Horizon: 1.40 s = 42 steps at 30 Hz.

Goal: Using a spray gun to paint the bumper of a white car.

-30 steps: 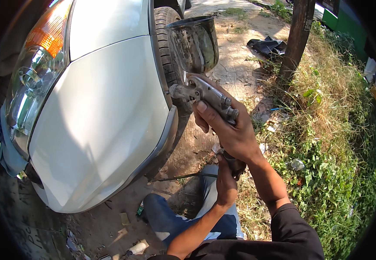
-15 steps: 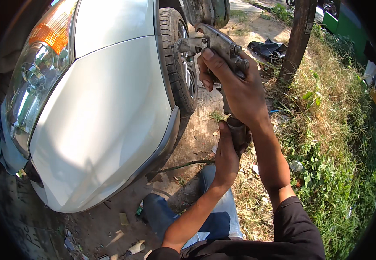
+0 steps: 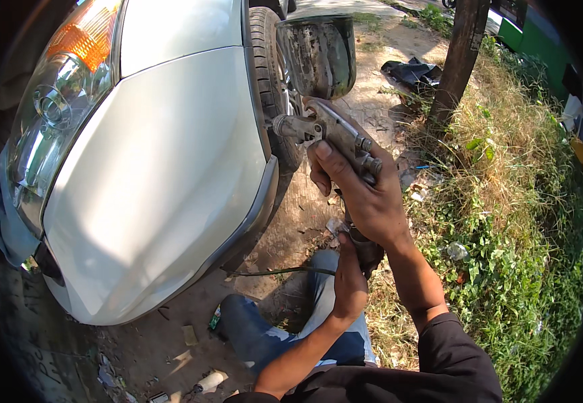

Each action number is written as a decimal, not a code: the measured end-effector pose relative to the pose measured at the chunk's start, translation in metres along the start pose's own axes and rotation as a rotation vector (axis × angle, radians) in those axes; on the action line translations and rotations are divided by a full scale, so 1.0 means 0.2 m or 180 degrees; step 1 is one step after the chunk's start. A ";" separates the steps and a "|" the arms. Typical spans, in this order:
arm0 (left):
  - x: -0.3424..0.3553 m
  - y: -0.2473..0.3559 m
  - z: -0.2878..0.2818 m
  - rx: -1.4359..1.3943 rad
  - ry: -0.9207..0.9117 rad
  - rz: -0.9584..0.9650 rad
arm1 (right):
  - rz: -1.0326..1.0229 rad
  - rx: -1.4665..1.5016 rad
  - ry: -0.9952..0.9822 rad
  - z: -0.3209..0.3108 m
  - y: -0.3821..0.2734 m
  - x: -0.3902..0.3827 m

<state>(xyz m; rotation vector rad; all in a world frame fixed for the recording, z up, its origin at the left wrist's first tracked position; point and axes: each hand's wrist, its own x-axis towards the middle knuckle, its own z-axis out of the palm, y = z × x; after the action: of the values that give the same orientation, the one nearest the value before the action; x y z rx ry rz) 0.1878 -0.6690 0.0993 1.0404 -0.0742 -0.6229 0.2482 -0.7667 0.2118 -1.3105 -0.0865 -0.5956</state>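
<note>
I hold a worn metal spray gun (image 3: 340, 132) with a stained cup (image 3: 315, 57) on top, its nozzle facing left toward the edge of a white car panel (image 3: 143, 188). My right hand (image 3: 368, 201) is wrapped round the gun's body, thumb along the side. Below it, my left hand (image 3: 350, 289) grips the lower end of the gun, where a dark hose (image 3: 278, 270) trails off to the left. Behind the nozzle is a tyre (image 3: 264, 67). The fingertips of my left hand are mostly hidden.
A headlight (image 3: 60, 127) with an orange lens borders the panel. On the right stand a wooden post (image 3: 459, 74) and dry grass with weeds (image 3: 506, 269). A black plastic sheet (image 3: 409, 72) lies near the post. My jeans-clad legs (image 3: 251, 329) are below, amid scattered litter on the ground.
Both hands raised the spray gun up and to the right, then brought it back down, leaving it slightly higher and further right than a second ago. The grip looks unchanged.
</note>
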 end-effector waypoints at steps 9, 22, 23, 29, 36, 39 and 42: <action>-0.20 -0.14 -0.12 0.0277 -0.0097 -0.0073 | 0.0190 -0.0149 -0.0144 0.03 0.01 -0.18; 0.02 0.07 0.02 0.0187 -0.0011 -0.0015 | -0.0019 -0.0030 0.0019 0.00 0.01 0.04; 0.04 0.11 0.05 0.0218 -0.0110 -0.0054 | -0.0021 -0.0031 0.0017 -0.01 -0.01 0.06; 0.13 0.19 0.11 0.0439 -0.0433 0.0281 | -0.0345 -0.0125 0.0211 -0.05 -0.05 0.18; 0.04 0.17 0.11 0.0270 -0.0270 0.0098 | -0.0132 0.0013 0.0169 -0.01 -0.08 0.09; -0.01 0.11 0.06 0.0202 -0.0089 0.0089 | -0.0088 0.0188 0.0025 0.01 -0.05 0.04; -0.04 -0.01 -0.05 0.0255 -0.0110 0.0041 | -0.0028 0.0029 -0.0012 0.02 -0.05 -0.03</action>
<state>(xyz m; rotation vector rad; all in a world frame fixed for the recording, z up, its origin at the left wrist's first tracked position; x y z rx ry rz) 0.1838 -0.6585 0.0941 1.1059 -0.1371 -0.6305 0.2402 -0.7625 0.2186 -1.3029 -0.0980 -0.5996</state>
